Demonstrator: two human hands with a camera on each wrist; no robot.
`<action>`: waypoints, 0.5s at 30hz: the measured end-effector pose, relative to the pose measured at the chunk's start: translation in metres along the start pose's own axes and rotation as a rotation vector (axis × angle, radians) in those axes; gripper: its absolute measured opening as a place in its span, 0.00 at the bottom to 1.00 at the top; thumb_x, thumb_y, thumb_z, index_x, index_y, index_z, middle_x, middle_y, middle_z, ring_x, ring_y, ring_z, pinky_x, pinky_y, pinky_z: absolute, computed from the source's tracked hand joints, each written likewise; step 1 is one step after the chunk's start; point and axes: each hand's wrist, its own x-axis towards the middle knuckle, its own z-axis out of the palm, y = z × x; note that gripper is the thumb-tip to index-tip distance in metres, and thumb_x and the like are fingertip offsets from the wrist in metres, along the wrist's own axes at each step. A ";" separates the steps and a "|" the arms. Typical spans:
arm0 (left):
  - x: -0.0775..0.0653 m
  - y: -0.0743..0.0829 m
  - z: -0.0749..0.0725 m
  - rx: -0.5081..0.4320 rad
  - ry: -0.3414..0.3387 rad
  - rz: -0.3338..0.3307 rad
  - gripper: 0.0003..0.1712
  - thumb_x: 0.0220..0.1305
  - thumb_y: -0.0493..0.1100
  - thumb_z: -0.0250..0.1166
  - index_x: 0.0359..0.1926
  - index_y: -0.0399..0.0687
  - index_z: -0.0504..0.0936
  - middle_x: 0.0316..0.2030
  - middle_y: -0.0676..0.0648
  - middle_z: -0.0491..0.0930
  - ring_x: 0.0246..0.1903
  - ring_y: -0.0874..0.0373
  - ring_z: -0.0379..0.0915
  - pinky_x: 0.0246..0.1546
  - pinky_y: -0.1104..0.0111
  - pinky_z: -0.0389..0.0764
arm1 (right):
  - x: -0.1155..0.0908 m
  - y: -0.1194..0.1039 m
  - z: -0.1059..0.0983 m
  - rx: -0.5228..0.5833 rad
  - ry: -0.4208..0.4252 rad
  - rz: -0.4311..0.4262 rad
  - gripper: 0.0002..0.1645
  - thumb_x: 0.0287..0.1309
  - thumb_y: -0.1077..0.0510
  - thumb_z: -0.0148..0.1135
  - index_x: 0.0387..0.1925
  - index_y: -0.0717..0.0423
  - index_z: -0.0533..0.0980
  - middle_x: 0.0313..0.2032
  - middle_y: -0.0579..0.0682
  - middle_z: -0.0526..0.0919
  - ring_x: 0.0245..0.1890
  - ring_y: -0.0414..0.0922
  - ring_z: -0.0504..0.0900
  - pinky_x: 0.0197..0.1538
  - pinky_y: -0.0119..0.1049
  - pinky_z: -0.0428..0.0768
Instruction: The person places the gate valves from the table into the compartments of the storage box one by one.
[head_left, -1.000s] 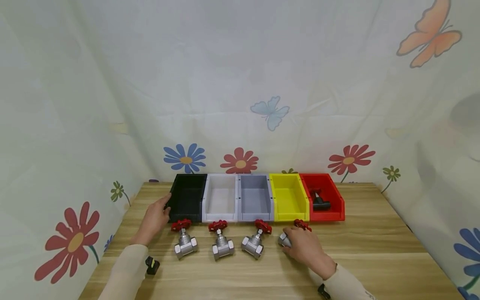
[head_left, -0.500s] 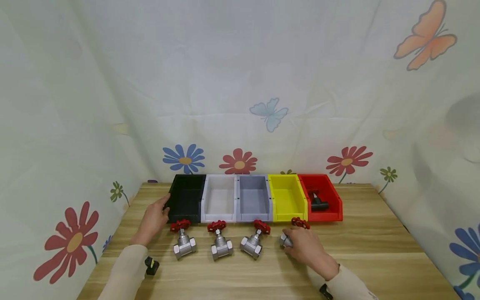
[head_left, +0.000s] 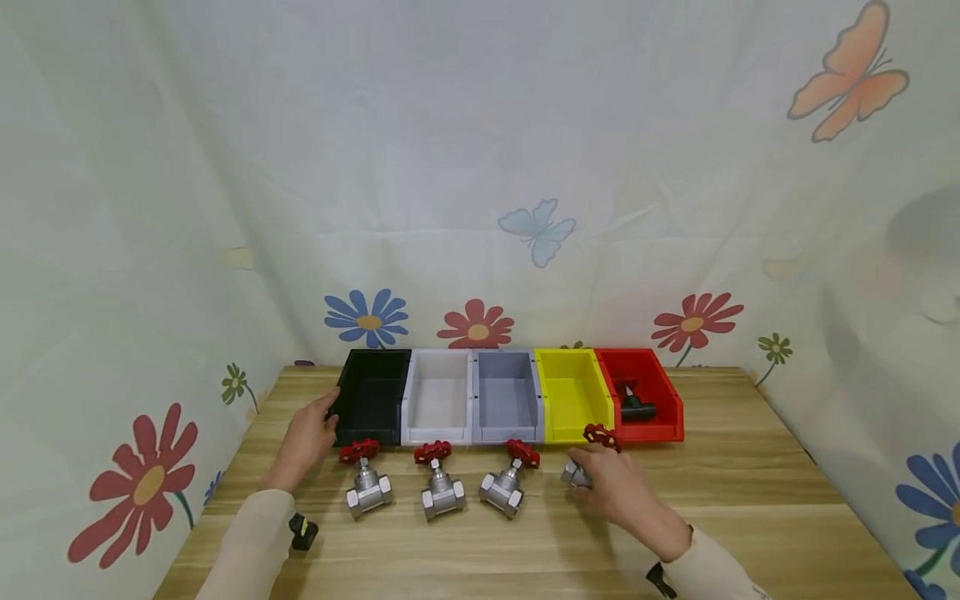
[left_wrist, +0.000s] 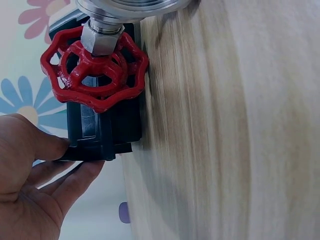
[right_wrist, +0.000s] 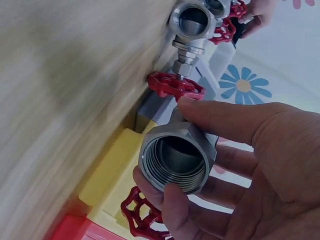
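Valve: held valve [head_left: 577, 474] just in front of yellow bin [head_left: 573, 402], at the right end of the valve row; tabletop contact can't tell.
Valve axis: stem runs away from the person, leaning right; handwheel [head_left: 600, 435] at the bin end, body at the near end.
Right hand: [head_left: 618, 487] nearer; thumb and fingers curled around the body, gap taken up by it.
Left hand: [head_left: 304, 432] well apart, far left; thumb and fingers pinch side wall of black bin [head_left: 371, 436].
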 end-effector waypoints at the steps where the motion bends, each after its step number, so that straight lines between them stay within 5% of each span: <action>1: 0.000 0.000 0.000 0.000 0.001 0.000 0.30 0.65 0.29 0.56 0.68 0.29 0.65 0.63 0.26 0.69 0.59 0.30 0.71 0.57 0.41 0.73 | 0.000 0.000 -0.002 -0.003 0.000 -0.002 0.29 0.44 0.52 0.78 0.51 0.54 0.82 0.50 0.54 0.85 0.39 0.47 0.83 0.43 0.49 0.84; 15: 0.001 -0.003 0.002 0.000 0.016 0.015 0.30 0.65 0.29 0.56 0.68 0.29 0.66 0.62 0.26 0.70 0.58 0.31 0.71 0.56 0.41 0.74 | 0.004 -0.001 -0.027 -0.021 0.058 -0.072 0.29 0.43 0.60 0.78 0.52 0.56 0.81 0.52 0.56 0.83 0.42 0.52 0.84 0.46 0.52 0.84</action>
